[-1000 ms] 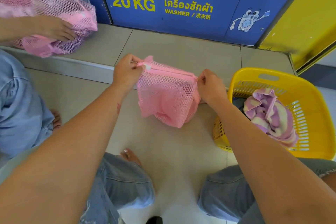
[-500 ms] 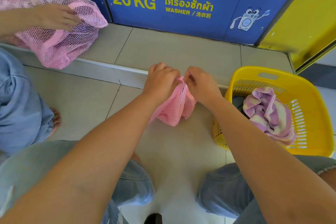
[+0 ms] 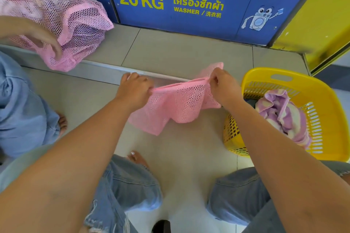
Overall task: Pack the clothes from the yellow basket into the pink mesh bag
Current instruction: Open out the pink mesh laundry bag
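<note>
The left hand (image 3: 135, 89) and right hand (image 3: 220, 86) pinch opposite ends of the top edge of the pink mesh bag (image 3: 178, 104) between curled fingers (image 3: 146, 86), pulling it taut above the floor (image 3: 189, 157), probably to find its opening, while the clothes (image 3: 284, 113) lie in the yellow basket (image 3: 331, 119) just beside its right end.

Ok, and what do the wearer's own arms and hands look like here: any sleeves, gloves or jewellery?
The left forearm and right forearm are bare to the frame edge, no sleeves in sight. The left hand and right hand are ungloved; no watch, bracelet or ring shows on the parts in view.
</note>
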Available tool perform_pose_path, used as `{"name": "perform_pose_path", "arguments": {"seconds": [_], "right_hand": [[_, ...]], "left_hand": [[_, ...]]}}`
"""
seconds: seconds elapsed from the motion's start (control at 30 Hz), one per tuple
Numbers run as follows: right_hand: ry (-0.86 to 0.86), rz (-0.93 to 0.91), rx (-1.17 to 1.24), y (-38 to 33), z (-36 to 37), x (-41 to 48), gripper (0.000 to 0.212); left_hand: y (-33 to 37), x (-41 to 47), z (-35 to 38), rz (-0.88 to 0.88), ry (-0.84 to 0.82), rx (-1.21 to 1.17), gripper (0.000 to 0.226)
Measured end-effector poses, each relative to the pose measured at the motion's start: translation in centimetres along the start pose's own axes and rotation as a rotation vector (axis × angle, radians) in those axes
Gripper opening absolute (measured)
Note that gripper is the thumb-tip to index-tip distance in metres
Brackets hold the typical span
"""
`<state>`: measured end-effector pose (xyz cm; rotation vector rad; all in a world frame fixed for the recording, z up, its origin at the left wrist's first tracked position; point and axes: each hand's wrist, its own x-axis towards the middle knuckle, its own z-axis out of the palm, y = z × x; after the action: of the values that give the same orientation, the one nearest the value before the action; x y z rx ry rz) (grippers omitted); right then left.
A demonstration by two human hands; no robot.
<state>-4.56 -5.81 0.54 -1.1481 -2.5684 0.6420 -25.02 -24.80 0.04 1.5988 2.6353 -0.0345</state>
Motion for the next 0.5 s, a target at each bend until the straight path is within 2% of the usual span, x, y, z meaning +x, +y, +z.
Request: {"name": "perform_pose_path", "arguments": {"seconds": [0.1,0.17,0.23,0.37,0.5], "right_hand": [[0.000,-0.104,0.057,-1.4,0.0,0.0,0.013],[-0.019,-0.168,0.063,-2.2,0.1,-0.1,0.012],[-0.022,-0.203,0.068,-2.8,0.2,-0.3,0.012],[0.001,-0.218,0.080,-3.0,-0.1,-0.4,0.010],[-0.003,-0.207,0.039,-2.5,-0.6,-0.4,0.011]], "left_hand": [[2.5,0.4,-0.3,0.044,-0.029,-0.208,0.057],[4.8,1.2,-0.6,0.066,-0.002,-0.291,0.067],[6.8,1.9,-0.7,0.075,0.033,-0.309,0.061],[8.7,2.6,-0.3,0.054,0.078,-0.311,0.031],[8.6,2.3,0.0,0.053,0.148,-0.373,0.019]]}}
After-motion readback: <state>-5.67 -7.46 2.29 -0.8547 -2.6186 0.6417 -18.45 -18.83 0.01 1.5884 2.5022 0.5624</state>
